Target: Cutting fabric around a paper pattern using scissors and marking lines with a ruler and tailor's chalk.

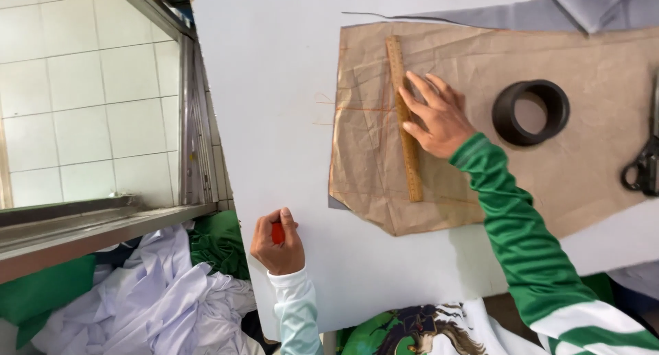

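My right hand (pixel 439 116), in a green sleeve, presses flat on a wooden ruler (pixel 404 122). The ruler lies lengthwise on a crumpled brown paper pattern piece (pixel 570 170) spread over grey fabric (pixel 480 15) on the white table (pixel 274 87). Thin red lines cross the paper's left edge onto the table. My left hand (pixel 277 244), in a pale sleeve, rests near the table's lower left edge, away from the paper. It is closed around a small red piece of chalk (pixel 277 233).
A black tape ring (pixel 530 112) sits on the paper to the right of my right hand. Black-handled scissors (pixel 644 164) lie at the right edge. White and green cloth (pixel 171 286) is heaped below the table's left side, beside a metal frame (pixel 103 221) and tiled wall.
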